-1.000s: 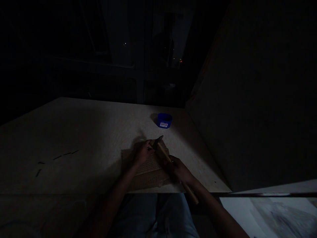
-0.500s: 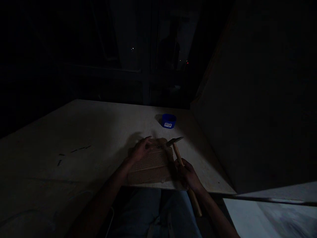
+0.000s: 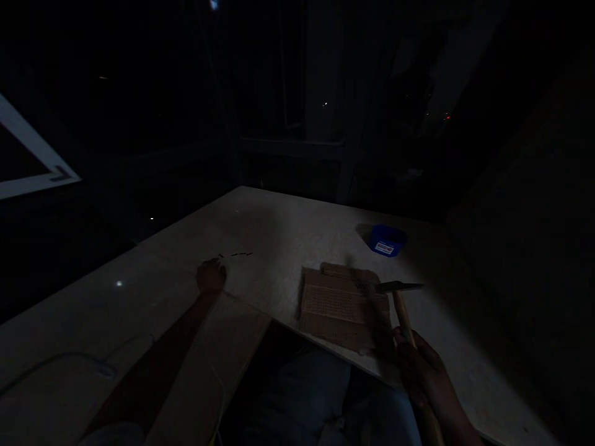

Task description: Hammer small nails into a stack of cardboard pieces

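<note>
My right hand (image 3: 421,365) is wrapped round the wooden handle of a hammer (image 3: 403,316), its metal head up near the right edge of a cardboard piece (image 3: 341,303). The cardboard lies flat near the table's front edge, with dark marks or small bits by its upper right part that are too dim to name. My left hand (image 3: 212,275) rests on the table far to the left, fingers curled down. Just beyond its fingertips lie several thin dark pieces, nail-like in shape (image 3: 236,254). Whatever is under the fingers is hidden.
A blue plastic tub (image 3: 388,240) with a white label stands behind the cardboard. The pale wooden table (image 3: 297,229) has a cut-in corner in front of my legs. A cable (image 3: 69,356) lies at the left. A dark panel (image 3: 534,260) rises on the right.
My left hand has left the cardboard and moved left to the thin dark pieces. The view has turned left. My right hand still grips the hammer beside the cardboard.
</note>
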Demonstrator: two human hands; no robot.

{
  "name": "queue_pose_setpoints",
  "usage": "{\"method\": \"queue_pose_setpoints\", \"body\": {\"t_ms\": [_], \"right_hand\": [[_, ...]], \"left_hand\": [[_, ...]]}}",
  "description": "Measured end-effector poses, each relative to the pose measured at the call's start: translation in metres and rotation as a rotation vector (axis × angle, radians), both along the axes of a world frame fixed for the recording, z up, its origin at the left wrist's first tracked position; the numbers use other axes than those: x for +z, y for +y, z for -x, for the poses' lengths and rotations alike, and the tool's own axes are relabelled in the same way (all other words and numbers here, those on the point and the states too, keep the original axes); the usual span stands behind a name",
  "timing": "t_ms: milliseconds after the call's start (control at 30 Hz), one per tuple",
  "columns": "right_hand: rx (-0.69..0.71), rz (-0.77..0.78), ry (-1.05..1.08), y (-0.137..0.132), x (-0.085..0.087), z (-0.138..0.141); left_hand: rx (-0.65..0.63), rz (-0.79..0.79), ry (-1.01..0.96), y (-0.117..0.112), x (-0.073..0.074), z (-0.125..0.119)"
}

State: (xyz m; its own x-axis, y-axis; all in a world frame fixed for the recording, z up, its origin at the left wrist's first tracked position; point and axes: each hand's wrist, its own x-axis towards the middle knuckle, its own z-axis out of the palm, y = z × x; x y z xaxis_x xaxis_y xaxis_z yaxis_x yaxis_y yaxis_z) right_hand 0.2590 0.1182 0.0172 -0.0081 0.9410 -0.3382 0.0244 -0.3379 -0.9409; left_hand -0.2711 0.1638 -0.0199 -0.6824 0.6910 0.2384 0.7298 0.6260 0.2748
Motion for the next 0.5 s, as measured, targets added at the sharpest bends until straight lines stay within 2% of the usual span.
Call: {"method": "queue_pose_setpoints", "body": {"t_ms": [67,167,267,333,500], "right_hand": [[0.0,-0.01,-0.024,-0.001,0.001,0.004],[-0.02,-0.02,-0.046,0.001,-0.006,0.005],[-0.023,-0.007,-0.058,0.004,-0.016,0.002],[-0.015,-0.009,-0.075,0.003,-0.017,0.001],[-0.041,-0.027,-0.11,-0.005,0.001,0.007]], "left_hand": [[0.07,0.135,-0.008,-0.01,0.0,0.018],[0.074,0.256,-0.022,-0.012,-0.003,0.033],[0.056,0.238,-0.024,-0.003,-0.007,0.039],[0.039,0.218,-0.023,0.004,-0.009,0.041],[-0.033,0.142,-0.038,0.016,-0.009,0.043]]}}
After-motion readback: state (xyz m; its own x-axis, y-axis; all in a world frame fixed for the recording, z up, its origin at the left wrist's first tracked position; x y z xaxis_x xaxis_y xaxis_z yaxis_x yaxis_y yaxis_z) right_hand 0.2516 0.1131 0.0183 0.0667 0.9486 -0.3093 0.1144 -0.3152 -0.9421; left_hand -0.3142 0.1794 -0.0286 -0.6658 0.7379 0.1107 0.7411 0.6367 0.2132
